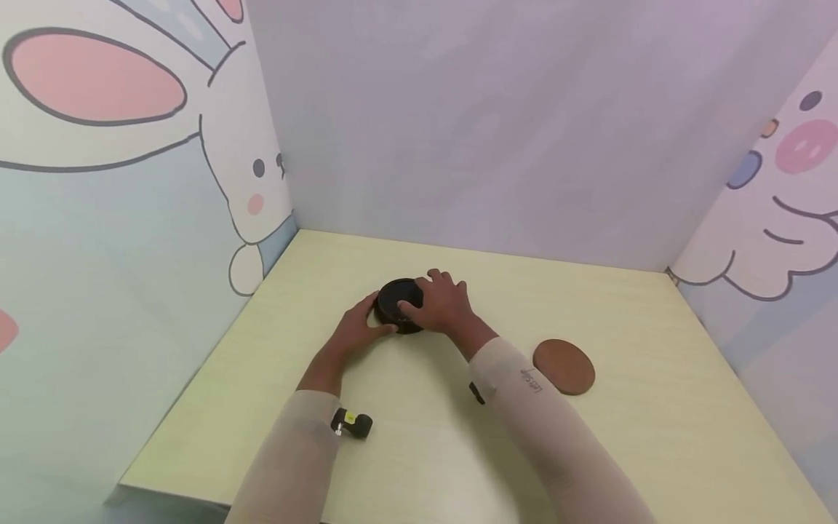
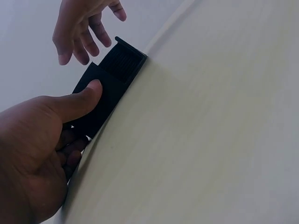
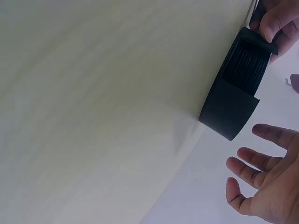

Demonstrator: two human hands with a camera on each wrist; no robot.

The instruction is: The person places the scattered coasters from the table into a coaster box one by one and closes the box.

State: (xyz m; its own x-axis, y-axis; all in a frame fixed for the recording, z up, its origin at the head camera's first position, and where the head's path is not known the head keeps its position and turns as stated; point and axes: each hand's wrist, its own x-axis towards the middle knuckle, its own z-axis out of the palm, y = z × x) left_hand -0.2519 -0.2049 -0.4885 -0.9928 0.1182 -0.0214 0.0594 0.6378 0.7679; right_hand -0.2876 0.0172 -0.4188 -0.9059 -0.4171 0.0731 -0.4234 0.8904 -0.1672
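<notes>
A low, round black holder sits on the table towards its back left. Its side wall has a cut-out, and ribbed dark layers show inside. My left hand grips it from the left, thumb on the near side and fingers round the back; the left wrist view shows the thumb pressed on the wall. Just above the holder's right side is my right hand, its fingers spread and slightly bent, with a gap to the holder in both wrist views. A flat round brown coaster lies to the right.
The pale wooden table is enclosed by a plain grey-white back wall and side walls printed with cartoon animals. Black wrist-camera mounts stick out from the sleeves. The table's front edge runs near the left forearm.
</notes>
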